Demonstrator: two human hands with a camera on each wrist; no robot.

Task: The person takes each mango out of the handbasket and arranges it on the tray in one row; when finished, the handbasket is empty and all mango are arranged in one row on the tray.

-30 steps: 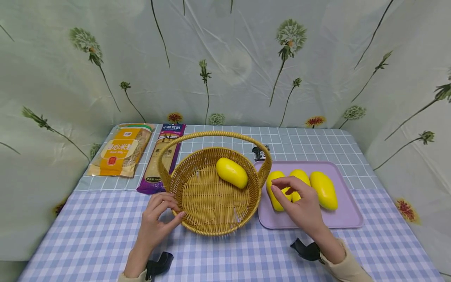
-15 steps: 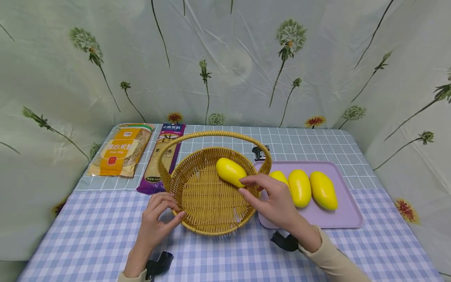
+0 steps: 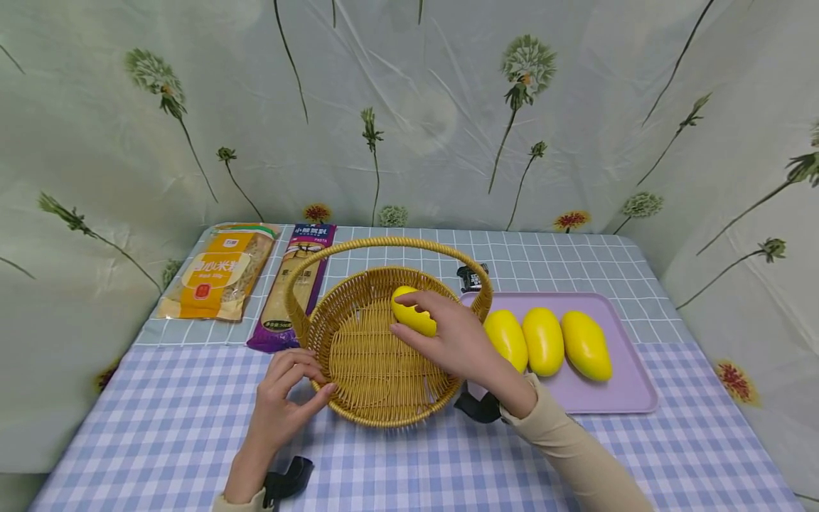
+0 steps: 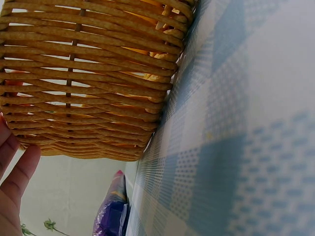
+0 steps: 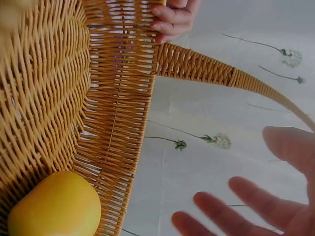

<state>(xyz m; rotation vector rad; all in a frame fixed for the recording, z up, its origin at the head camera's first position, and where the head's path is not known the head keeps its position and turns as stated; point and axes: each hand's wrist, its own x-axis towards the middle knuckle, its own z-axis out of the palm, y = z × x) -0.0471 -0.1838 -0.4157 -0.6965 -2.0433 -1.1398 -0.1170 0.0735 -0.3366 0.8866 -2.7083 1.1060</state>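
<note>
In the head view, a round wicker basket (image 3: pixel 377 370) with a tall arched handle stands mid-table. One yellow mango (image 3: pixel 409 316) lies inside it, toward the back right. My left hand (image 3: pixel 284 398) holds the basket's rim at the front left; its fingertips (image 5: pixel 170 22) show over the rim in the right wrist view. Above the basket's right side hovers my right hand (image 3: pixel 457 338), fingers spread and holding nothing, partly covering that mango. The right wrist view shows this hand apart from the mango (image 5: pixel 56 206). Three more mangoes (image 3: pixel 544 341) lie on a lilac tray (image 3: pixel 627 398) at right.
Behind the basket's left side lie a purple pasta pack (image 3: pixel 294 284) and an orange-and-clear food bag (image 3: pixel 217 274). A small black packet (image 3: pixel 471 277) sits behind the tray's left corner. The basket handle (image 3: pixel 390 242) arches over the opening. A patterned curtain backs the table.
My right hand has moved left, from above the tray to above the basket, with nothing in it. My left hand, the basket and the mangoes have stayed in place.
</note>
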